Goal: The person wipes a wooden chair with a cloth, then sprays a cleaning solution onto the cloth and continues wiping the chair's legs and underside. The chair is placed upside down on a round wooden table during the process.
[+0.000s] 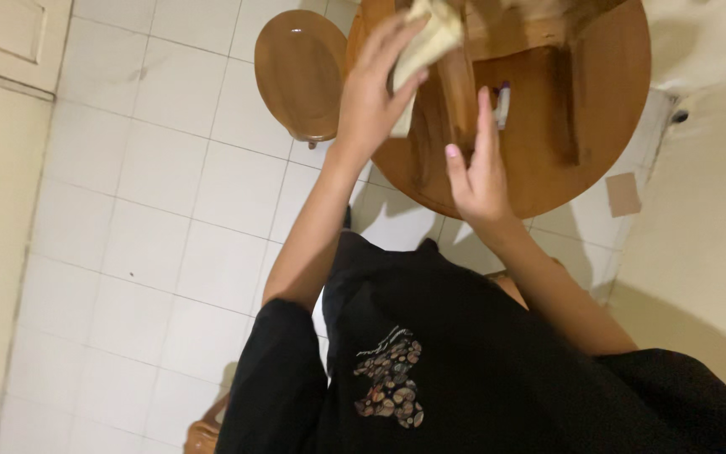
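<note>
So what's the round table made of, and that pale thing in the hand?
The round table looks like wood with a glossy varnish: brown grain and a soft shine. The pale thing in the left hand looks like soft cloth, since it folds and bunches, though it could be paper.

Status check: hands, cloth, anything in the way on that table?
Left hand gripping pale cloth on round wooden table. Right hand open, fingers on wooden upright. Small white item just beyond right fingertips.
</note>
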